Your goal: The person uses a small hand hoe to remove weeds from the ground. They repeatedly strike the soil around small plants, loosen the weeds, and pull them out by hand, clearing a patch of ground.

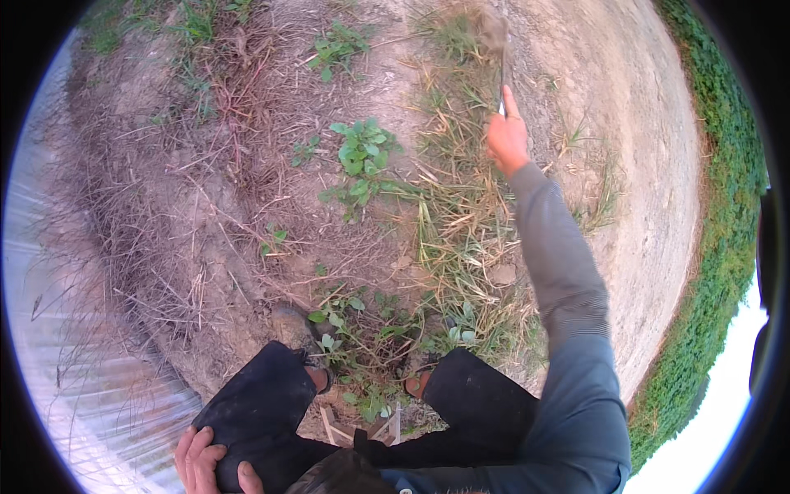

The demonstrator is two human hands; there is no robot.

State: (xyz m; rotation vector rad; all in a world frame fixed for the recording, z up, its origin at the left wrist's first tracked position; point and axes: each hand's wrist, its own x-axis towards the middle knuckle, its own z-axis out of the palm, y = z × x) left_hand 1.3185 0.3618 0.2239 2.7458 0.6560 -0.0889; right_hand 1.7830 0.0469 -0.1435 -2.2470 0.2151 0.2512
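Note:
My right hand (pixel 508 139) is stretched far forward at the upper right, closed on a thin metal-looking tool (pixel 503 74) with the index finger along it. The tool's far end is blurred among dust and a grass clump (pixel 460 37), so its kind cannot be told. My left hand (pixel 207 460) rests on my left knee in black trousers (pixel 253 401), fingers spread, holding nothing. Between the hands, flattened and cut-looking grass (pixel 463 228) lies on the soil, beside a broad-leaved green weed (pixel 365 148).
Dry stems (pixel 154 234) cover the left bank, beside a translucent plastic sheet (pixel 92 383). A bare dirt path (pixel 648 154) curves along the right, edged by a green hedge (pixel 728 173). Leafy weeds (pixel 370 346) grow between my feet. A small wooden frame (pixel 333 426) shows beneath me.

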